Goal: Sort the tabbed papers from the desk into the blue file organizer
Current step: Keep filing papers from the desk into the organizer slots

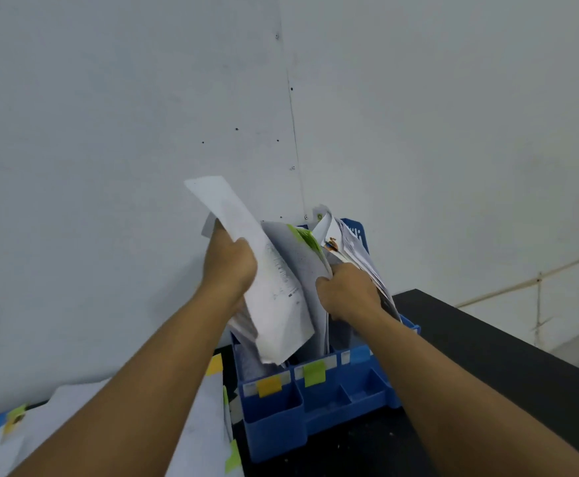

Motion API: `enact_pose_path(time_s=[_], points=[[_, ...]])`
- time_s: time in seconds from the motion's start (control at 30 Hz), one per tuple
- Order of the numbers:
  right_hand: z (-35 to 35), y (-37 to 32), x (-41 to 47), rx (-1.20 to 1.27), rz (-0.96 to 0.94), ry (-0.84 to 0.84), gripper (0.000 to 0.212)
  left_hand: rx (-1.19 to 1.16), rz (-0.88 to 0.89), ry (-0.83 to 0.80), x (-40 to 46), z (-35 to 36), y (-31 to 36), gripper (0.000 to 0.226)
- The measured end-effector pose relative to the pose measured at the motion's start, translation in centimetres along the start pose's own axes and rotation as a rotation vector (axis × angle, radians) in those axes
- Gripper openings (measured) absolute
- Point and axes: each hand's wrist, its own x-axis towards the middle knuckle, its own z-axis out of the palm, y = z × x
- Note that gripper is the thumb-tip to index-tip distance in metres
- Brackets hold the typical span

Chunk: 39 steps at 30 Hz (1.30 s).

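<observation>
A blue file organizer [319, 404] stands on the black desk, its front slots marked with a yellow tab [269, 385], a green tab [314, 372] and a blue tab [359, 354]. My left hand [229, 266] grips a white printed sheet [264, 270] held tilted over the left compartments. My right hand [348, 292] clutches a bunch of filed papers [307, 259] with green tabs at their top, pulling them apart in the middle section. More papers [360, 253] stand behind in the right compartment.
A loose pile of tabbed papers [191, 438] lies on the desk at the lower left, showing yellow, green and blue tabs. The black desk [494, 349] runs right to its edge. A pale wall rises directly behind the organizer.
</observation>
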Motion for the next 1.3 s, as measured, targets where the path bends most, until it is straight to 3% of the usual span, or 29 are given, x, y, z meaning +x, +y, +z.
enact_pose_path(time_s=[0.13, 0.4, 0.57, 0.63, 0.83, 0.93, 1.1, 1.23, 1.3], points=[[0.3, -0.2, 0.0, -0.008, -0.005, -0.011, 0.033, 0.033, 0.051, 0.036, -0.3, 3.2, -0.8, 0.053], [-0.1, 0.3, 0.0, 0.052, -0.008, -0.010, 0.024, 0.355, 0.036, 0.023, -3.0, 5.9, -3.1, 0.054], [0.1, 0.6, 0.0, 0.052, -0.020, -0.010, 0.024, 0.437, 0.259, -0.316, -3.2, 6.4, -3.7, 0.066], [0.1, 0.7, -0.1, 0.046, -0.026, -0.004, 0.026, 0.376, 0.207, -0.358, -2.6, 6.3, -3.4, 0.065], [0.2, 1.0, 0.0, 0.087, -0.027, 0.001, 0.023, 0.116, 0.161, -0.079, -0.9, 5.5, -2.4, 0.054], [0.3, 1.0, 0.1, 0.088, -0.028, 0.008, 0.020, 0.112, 0.122, -0.069, -0.7, 5.7, -3.2, 0.056], [0.7, 0.6, -0.1, 0.093, -0.037, -0.009, 0.027, 0.177, -0.158, -0.030, -1.3, 6.2, -4.5, 0.045], [0.5, 0.3, -0.1, 0.093, -0.030, 0.001, 0.027, 0.186, -0.034, 0.035, -1.3, 6.4, -4.2, 0.047], [0.5, 0.2, 0.1, 0.107, -0.026, 0.008, 0.027, 0.112, -0.055, 0.028, -1.3, 6.9, -4.0, 0.047]])
